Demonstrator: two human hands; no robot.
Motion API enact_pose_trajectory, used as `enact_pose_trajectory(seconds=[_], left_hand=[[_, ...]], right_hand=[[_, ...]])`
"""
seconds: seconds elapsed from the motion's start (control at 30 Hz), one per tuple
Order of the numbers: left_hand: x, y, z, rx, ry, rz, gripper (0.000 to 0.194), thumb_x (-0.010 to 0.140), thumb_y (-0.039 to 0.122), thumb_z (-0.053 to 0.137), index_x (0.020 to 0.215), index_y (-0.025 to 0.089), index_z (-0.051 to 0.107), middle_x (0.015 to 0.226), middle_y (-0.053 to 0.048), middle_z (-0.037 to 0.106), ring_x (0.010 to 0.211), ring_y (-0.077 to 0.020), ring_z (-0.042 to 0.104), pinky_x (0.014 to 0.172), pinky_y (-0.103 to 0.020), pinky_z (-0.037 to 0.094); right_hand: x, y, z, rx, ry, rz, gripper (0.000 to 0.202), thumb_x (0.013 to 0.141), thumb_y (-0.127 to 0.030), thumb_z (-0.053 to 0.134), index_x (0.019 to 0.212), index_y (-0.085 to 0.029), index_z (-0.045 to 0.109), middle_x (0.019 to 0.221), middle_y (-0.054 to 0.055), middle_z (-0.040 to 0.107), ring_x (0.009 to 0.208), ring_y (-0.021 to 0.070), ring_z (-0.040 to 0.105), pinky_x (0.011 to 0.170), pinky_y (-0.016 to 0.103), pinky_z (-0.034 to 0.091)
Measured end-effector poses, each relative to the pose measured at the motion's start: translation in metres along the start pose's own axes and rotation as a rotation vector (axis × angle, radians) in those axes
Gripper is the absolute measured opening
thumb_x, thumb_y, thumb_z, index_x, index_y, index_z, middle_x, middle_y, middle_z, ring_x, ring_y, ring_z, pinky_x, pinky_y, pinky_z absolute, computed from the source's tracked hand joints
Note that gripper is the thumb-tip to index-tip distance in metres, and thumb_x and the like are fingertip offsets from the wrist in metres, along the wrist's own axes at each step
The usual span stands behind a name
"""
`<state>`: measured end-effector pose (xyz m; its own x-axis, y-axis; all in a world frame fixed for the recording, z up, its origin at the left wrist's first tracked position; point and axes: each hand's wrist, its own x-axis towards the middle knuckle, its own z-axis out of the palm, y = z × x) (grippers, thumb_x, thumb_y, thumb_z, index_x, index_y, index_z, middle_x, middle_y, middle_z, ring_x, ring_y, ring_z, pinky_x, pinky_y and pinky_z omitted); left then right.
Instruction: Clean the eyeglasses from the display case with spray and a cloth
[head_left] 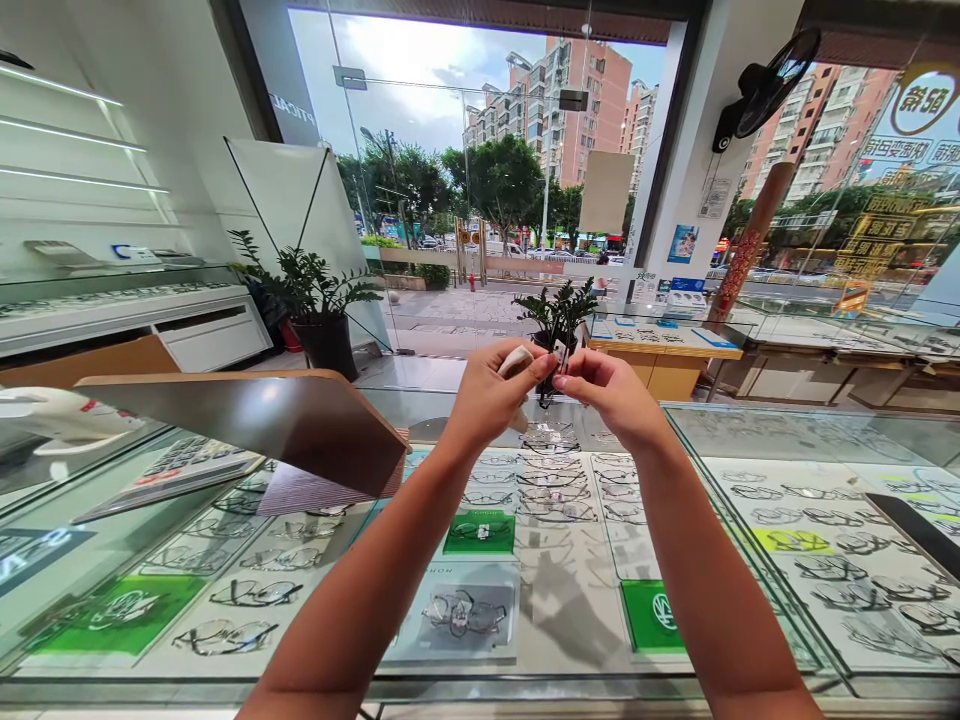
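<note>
Both hands are raised together above the glass display counter. My left hand is closed around a crumpled off-white cloth, and its thumb and fingertip also pinch a thin dark pair of eyeglasses. A small white tag shows at the fingertips. From the other side, my right hand pinches the same eyeglasses between thumb and forefinger. Much of the frame is hidden behind the fingers. Beneath the glass, rows of eyeglasses lie under my hands.
On the counter's left stand a brown-edged mirror or board, a calculator-like keypad and a white device. A dark flat object lies at right. Ahead are potted plants, a glass door and a wooden display table.
</note>
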<state>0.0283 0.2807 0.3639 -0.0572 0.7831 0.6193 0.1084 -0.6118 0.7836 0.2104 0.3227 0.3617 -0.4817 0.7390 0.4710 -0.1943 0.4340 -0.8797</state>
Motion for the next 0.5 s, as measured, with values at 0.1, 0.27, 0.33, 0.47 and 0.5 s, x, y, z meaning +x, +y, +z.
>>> enact_pose_trajectory(seconds=[0.1,0.27,0.33,0.47,0.5], left_hand=[[0.002,-0.002,-0.004,0.046,0.011,0.039,0.036,0.080,0.054,0.088,0.082,0.021,0.074,0.063,0.004,0.051,0.054,-0.0094,0.040,0.049,-0.024,0.032],[0.005,-0.001,-0.012,0.171,0.031,0.083,0.033,0.084,0.051,0.084,0.081,0.020,0.073,0.062,0.004,0.052,0.055,-0.0101,0.041,0.052,-0.024,0.032],[0.007,0.000,-0.016,0.237,0.036,0.116,0.031,0.086,0.048,0.081,0.081,0.019,0.073,0.063,0.003,0.054,0.057,-0.0108,0.042,0.054,-0.025,0.033],[0.010,-0.001,-0.021,0.344,-0.027,0.161,0.028,0.089,0.044,0.076,0.078,0.019,0.071,0.067,0.001,0.059,0.063,-0.0130,0.047,0.058,-0.025,0.036],[0.010,-0.003,-0.022,0.360,-0.046,0.165,0.028,0.089,0.044,0.075,0.077,0.019,0.070,0.068,0.001,0.059,0.065,-0.0133,0.048,0.059,-0.025,0.036]], right_hand=[[0.000,0.000,-0.005,-0.037,0.041,-0.011,0.035,0.074,-0.050,0.092,0.082,-0.022,0.072,0.082,0.000,0.068,0.076,0.0153,0.056,0.073,0.033,0.045],[-0.005,-0.002,-0.016,-0.205,0.205,-0.076,0.028,0.081,-0.046,0.087,0.087,-0.023,0.075,0.074,0.000,0.066,0.066,0.0142,0.056,0.064,0.033,0.044],[-0.008,-0.005,-0.019,-0.293,0.326,-0.106,0.022,0.087,-0.043,0.081,0.089,-0.022,0.074,0.069,0.000,0.066,0.060,0.0144,0.057,0.060,0.033,0.044],[-0.012,-0.010,-0.024,-0.378,0.555,-0.224,0.019,0.092,-0.040,0.075,0.098,-0.022,0.075,0.080,0.006,0.077,0.069,0.0204,0.071,0.068,0.038,0.056],[-0.012,-0.011,-0.025,-0.394,0.589,-0.263,0.020,0.092,-0.039,0.075,0.101,-0.022,0.076,0.086,0.007,0.079,0.074,0.0218,0.073,0.072,0.040,0.058]])
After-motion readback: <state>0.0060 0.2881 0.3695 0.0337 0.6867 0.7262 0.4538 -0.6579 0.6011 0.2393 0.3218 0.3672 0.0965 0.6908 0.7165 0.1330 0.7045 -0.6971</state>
